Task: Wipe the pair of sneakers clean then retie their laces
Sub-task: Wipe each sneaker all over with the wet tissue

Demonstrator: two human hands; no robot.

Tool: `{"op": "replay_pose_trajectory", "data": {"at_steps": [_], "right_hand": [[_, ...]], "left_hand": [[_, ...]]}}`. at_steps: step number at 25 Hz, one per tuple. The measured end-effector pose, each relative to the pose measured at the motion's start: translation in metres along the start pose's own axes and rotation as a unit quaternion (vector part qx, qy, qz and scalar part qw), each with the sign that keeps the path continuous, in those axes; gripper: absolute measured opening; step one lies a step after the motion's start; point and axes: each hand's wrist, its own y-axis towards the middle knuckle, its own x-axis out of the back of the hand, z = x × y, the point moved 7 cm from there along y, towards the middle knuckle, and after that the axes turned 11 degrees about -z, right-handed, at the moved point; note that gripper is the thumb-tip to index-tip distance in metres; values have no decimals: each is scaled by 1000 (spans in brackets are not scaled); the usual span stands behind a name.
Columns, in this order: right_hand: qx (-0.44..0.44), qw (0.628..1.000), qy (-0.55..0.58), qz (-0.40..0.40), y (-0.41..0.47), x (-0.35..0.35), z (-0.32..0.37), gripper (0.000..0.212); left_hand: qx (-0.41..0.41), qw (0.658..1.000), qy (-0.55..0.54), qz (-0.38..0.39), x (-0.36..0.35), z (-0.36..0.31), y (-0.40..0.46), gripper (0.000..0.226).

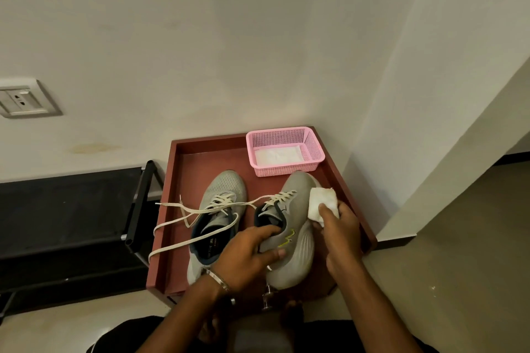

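Grey mesh of the right-hand sneaker point(292, 226) — held at its collar by the left hand point(243, 258), toe pointing away on the red tray point(183, 180) — is pressed at its outer side by a white wipe point(321, 205) pinched in the right hand point(341, 235).

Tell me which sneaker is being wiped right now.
The right-hand sneaker, nearer the pink basket: left hand grips its collar, right hand presses the wipe against it.
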Motion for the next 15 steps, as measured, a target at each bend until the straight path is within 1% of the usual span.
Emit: {"op": "replay_pose_trajectory", "data": {"at_steps": [1, 3, 5, 7, 8, 10, 12, 14, 15], "right_hand": [[5, 1000, 12, -3, 2, 0, 1, 20], [3, 999, 31, 16, 3, -4, 1, 18], [2, 998, 39, 47, 0, -13, -1, 14], [15, 997, 19, 74, -8, -24, -2, 17], [29, 996, 0, 82, -11, -28, -2, 18], [53, 994, -19, 89, -15, -33, -1, 19], [54, 993, -8, 100, -19, -36, 1, 21], [72, 991, -35, 111, -23, -35, 2, 22], [88, 987, -60, 118, -26, -36, 4, 21]], "left_hand": [[8, 999, -47, 22, 1, 1, 3, 22], [26, 996, -74, 43, 5, 11, 5, 19], [48, 995, -71, 47, 15, 27, 3, 26], [51, 997, -40, 44, 24, 40, 0, 33], [52, 997, -32, 42, 28, 45, -1, 33], [69, 996, -49, 31, 38, 54, 4, 26], [98, 993, -71, 7, 51, 62, 12, 26], [100, 993, -54, -15, 58, 66, 17, 25], [89, 995, -24, -33, 57, 65, 19, 25]]}}
